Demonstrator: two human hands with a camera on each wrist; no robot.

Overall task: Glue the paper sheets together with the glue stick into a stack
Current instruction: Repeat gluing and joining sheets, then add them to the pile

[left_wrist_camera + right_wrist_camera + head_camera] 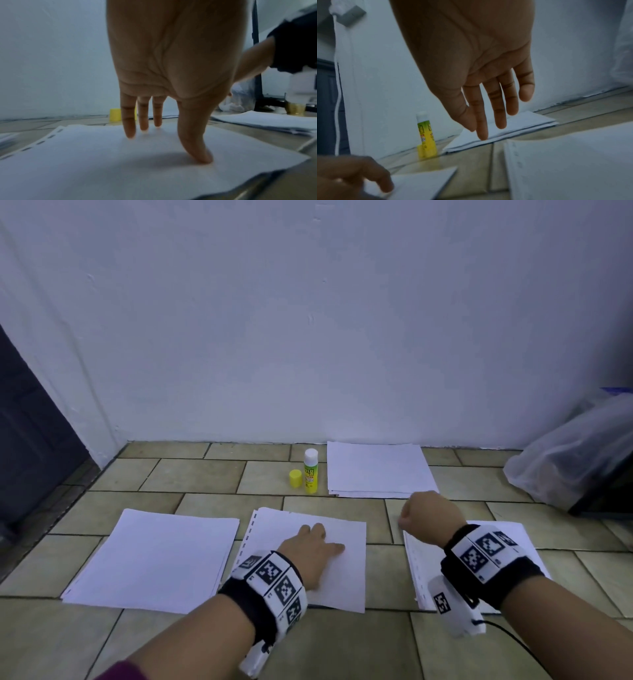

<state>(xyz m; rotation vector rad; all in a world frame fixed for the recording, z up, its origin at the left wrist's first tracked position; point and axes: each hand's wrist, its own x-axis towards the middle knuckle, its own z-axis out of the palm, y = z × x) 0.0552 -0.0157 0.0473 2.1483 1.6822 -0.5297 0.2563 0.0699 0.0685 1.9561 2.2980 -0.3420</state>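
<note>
A tiled floor point(205, 477) meets a pale wall. The left hand point(313, 546) presses straight, slightly spread fingers point(130, 121) on the middle paper stack point(346, 573). The right hand point(428, 517) hangs with relaxed fingers point(498, 108), empty, near the far stack point(376, 467). The uncapped glue stick point(310, 472) stands beside its yellow cap point(295, 477).

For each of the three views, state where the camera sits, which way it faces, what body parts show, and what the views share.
Head: worn on the head, facing forward and down at the tiled floor; shows both forearms, left hand flat on the middle paper pile, right hand raised.
Left wrist: under the left wrist, facing along the palm; its fingertips press the paper.
Right wrist: under the right wrist, facing along the open right hand toward the wall; the left hand shows at lower left.
Shared: head and right wrist both show the uncapped glue stick and the far paper pile.
</note>
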